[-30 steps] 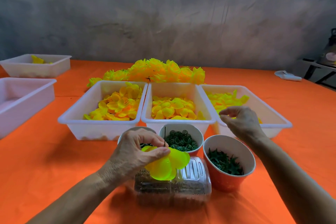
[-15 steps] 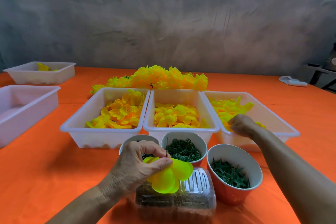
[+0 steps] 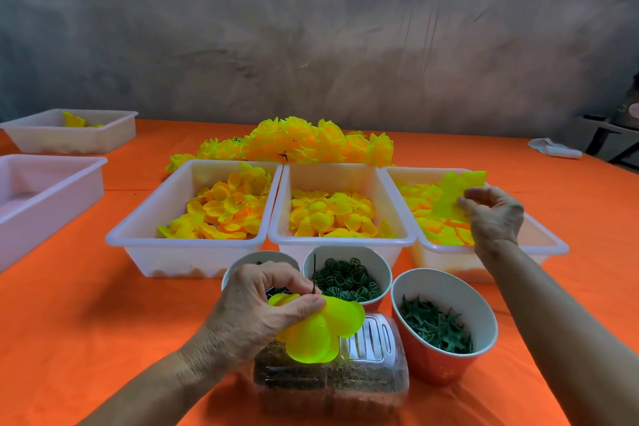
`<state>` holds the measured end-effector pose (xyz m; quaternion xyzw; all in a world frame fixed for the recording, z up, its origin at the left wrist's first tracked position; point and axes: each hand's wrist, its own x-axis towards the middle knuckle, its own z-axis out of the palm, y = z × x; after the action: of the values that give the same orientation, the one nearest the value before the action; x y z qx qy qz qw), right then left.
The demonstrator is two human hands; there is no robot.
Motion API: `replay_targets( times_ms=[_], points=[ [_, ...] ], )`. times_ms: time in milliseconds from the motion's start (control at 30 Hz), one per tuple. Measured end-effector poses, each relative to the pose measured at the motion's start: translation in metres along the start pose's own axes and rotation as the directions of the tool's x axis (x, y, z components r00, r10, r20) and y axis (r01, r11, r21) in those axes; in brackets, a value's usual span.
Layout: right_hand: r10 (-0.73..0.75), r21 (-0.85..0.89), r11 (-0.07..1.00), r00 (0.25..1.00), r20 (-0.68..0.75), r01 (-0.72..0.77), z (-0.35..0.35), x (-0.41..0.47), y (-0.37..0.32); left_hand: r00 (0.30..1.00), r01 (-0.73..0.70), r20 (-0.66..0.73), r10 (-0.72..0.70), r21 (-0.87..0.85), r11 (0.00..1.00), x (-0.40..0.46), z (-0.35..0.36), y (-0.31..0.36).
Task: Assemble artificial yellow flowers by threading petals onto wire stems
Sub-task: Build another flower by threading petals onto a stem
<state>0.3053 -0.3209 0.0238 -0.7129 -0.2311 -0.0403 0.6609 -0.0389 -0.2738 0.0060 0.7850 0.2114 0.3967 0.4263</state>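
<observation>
Head view: petal (image 3: 453,199) newly lifted.

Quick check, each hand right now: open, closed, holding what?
Left hand: pinching the wire stem with threaded petals.
Right hand: pinching a yellow petal piece.

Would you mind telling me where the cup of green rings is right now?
In the head view, the cup of green rings stands near centre, just in front of the middle petal tray, left of the red cup of green star pieces.
</observation>
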Motion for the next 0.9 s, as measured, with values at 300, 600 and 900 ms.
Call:
replay_targets(
  times_ms=[300,600,900],
  points=[
    [0.066,0.498,0.807,0.887,0.458,-0.317,-0.014,-0.063,-0.073,1.0,0.009,0.004,-0.009,-0.028,1.0,-0.001,-0.001,-0.003],
    [0.144,0.341,0.772,0.67,0.728,-0.536,0.002,-0.122,-0.098,1.0,0.025,0.011,-0.026,0.004,1.0,-0.003,-0.001,0.002],
    [0.132,0.26,0.74,0.512,0.849,-0.62,0.003,-0.142,-0.117,0.997,0.055,0.045,-0.056,0.011,0.998,-0.004,-0.002,0.012]
  ],
)
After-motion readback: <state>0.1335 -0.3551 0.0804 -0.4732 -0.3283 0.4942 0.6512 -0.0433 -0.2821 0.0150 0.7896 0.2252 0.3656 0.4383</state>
